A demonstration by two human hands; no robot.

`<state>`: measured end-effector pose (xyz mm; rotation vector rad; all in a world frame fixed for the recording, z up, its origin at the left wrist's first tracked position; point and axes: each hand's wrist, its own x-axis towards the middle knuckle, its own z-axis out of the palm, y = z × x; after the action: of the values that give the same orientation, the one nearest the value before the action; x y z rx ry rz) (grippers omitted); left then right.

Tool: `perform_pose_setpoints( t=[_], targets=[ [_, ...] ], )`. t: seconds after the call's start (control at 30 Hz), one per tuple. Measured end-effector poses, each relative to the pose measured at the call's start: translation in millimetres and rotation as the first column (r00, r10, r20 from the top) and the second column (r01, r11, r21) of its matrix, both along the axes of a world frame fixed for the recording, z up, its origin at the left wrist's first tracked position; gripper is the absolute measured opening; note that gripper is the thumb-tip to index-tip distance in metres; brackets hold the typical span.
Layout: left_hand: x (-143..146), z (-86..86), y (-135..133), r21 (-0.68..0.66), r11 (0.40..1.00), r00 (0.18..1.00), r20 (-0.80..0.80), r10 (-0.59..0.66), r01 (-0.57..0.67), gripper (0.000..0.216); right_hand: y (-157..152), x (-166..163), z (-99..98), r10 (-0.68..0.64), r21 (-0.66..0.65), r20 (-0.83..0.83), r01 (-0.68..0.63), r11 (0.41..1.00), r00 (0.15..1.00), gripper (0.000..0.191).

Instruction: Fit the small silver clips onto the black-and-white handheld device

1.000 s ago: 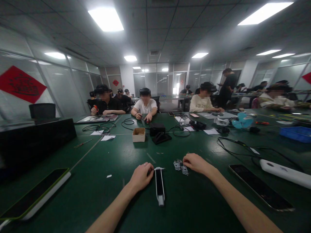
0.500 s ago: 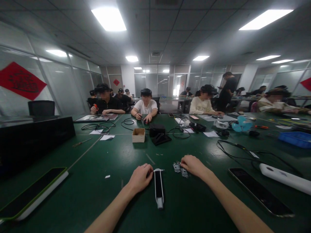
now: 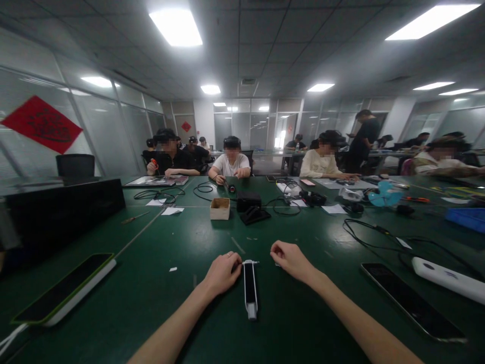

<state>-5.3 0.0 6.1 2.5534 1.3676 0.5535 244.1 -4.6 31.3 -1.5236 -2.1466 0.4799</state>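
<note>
My left hand (image 3: 223,272) rests curled on the green table (image 3: 159,293), its fingertips against the far end of a long white and black device (image 3: 249,288) lying lengthwise before me. My right hand (image 3: 290,259) lies just right of that device with its fingers closed over small metal parts, which are now almost fully hidden beneath it.
A phone in a green case (image 3: 64,294) lies at the left, a dark phone (image 3: 413,301) and a white power strip (image 3: 450,279) at the right. A small cardboard box (image 3: 220,208), black gear (image 3: 252,208) and cables sit mid-table. Several people work at the far side.
My right hand slid left over the small metal parts, covering them. The left hand and the device stayed put; the view shifted slightly.
</note>
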Motion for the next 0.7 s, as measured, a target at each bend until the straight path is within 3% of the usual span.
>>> perform_pose_setpoints(
  t=[0.07, 0.2, 0.7],
  targets=[
    [0.7, 0.3, -0.6, 0.008, 1.000, 1.000, -0.006, 0.007, -0.007, 0.013, -6.7, -18.6, -4.5, 0.063, -0.006, -0.035, -0.063, 0.998, 0.997, 0.018],
    [1.1, 0.5, -1.2, 0.025, 1.000, 1.000, -0.006, 0.001, -0.001, 0.012, -14.0, -36.9, -10.9, 0.065, 0.033, -0.044, -0.063, 0.997, 0.997, 0.018],
    [-0.3, -3.4, 0.8, 0.035, 0.999, 1.000, 0.009, -0.012, 0.012, 0.011, -16.4, -33.6, -12.9, 0.090, 0.017, -0.131, -0.088, 0.996, 0.987, 0.018]
  ],
)
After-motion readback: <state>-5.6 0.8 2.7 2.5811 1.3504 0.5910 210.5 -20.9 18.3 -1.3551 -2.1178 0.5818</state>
